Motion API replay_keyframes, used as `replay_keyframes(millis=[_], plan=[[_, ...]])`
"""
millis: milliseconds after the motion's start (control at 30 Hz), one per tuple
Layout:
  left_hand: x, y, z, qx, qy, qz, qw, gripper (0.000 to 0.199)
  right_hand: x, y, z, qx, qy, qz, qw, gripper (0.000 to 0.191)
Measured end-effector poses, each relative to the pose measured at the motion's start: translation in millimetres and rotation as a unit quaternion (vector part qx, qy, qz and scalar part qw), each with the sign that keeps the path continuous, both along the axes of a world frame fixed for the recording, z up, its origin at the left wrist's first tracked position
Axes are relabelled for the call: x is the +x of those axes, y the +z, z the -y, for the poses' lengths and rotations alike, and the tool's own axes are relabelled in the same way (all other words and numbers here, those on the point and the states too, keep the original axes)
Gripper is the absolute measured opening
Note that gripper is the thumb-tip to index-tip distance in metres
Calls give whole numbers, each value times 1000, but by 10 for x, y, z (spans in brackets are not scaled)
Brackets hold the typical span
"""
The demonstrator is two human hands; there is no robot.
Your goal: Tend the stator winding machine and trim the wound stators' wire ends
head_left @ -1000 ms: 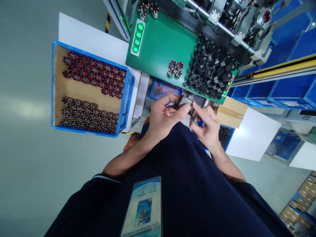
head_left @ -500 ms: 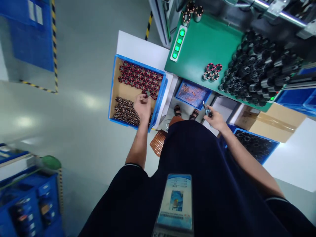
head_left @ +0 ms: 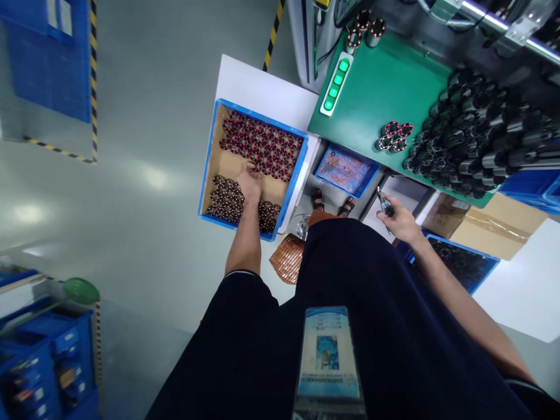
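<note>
Fingers of my left hand point(head_left: 250, 182) press down among the copper-wound stator rings point(head_left: 262, 146) in the blue plastic crate lined with cardboard point(head_left: 209, 153), at ten o'clock from my body. A second ago both hands met in front of me over a single part; half a second ago the left hand hovered at the red-topped rows, and now it has dropped lower, onto the bare cardboard strip between the red-topped rows and the darker brown rings point(head_left: 227, 199) at the near wall. Whether the fingers have closed on a ring I cannot tell, since the back of the hand hides them. My reading is that one part is finished and the next is being fetched.

My right hand point(head_left: 400, 220), at one o'clock, has drawn off to the side and is closed round a small slim metal tool point(head_left: 384, 202), its tip pointing away from me toward the small blue tray of copper scraps point(head_left: 345, 172).

Room is tight on the left: the crate walls hem the hand at nine and three o'clock, and rings crowd it at twelve and six. The green desk mat point(head_left: 376, 93) carries four loose rings point(head_left: 396, 135) near a dense pile of black cylindrical housings point(head_left: 476, 140) at two o'clock. Between the crate and the desk edge, open floor shows my sandalled feet point(head_left: 331, 201) straight ahead. A second blue crate of dark parts point(head_left: 464, 265) sits just beside my right forearm.
</note>
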State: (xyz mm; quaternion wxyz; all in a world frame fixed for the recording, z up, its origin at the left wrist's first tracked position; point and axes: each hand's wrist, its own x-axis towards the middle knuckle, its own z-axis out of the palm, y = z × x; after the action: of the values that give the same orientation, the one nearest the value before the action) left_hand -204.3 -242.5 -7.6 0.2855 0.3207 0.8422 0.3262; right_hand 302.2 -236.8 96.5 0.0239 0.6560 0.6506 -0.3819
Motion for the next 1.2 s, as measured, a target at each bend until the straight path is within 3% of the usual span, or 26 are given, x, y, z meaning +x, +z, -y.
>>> replay_keyframes(millis=[100,167,267,367,467,533,633,733,800,867,967,1100,1200], plan=[[218,153,-6,87,-15,-16,996,35,-82,155,31,-35,-59,5,998,82],[539,273,-102,137,-40,-22,990,41,-124,290,57,-43,-74,-11,996,81],[1302,440,-423,179,-136,7,974,40,-155,501,101,-43,-77,-46,995,72],[2144,564,-874,200,-284,49,936,38,-129,678,154,-30,-70,-73,994,68],[2697,611,-1274,190,-373,69,905,33,-30,818,227,-11,-72,-89,993,75],[2846,598,-1447,182,-393,78,898,38,68,907,293,1,-87,-95,992,78],[2863,552,-1556,175,-395,84,898,38,222,1040,419,11,-115,-113,987,73],[2829,567,-1500,180,-323,128,920,31,344,1150,562,31,-141,-157,977,66],[2833,676,-1362,173,-266,184,930,25,402,1203,652,60,-155,-188,968,62],[2851,903,-1144,158,-234,274,919,24,442,1254,724,93,-155,-218,959,58],[2880,1473,-721,192,-250,357,879,31,460,1384,781,130,-139,-248,950,58],[2913,2372,-223,296,-323,196,878,26,407,1698,765,173,-76,-254,949,58],[2932,2820,-13,342,-327,101,875,27,358,1938,710,196,-19,-254,947,63]])
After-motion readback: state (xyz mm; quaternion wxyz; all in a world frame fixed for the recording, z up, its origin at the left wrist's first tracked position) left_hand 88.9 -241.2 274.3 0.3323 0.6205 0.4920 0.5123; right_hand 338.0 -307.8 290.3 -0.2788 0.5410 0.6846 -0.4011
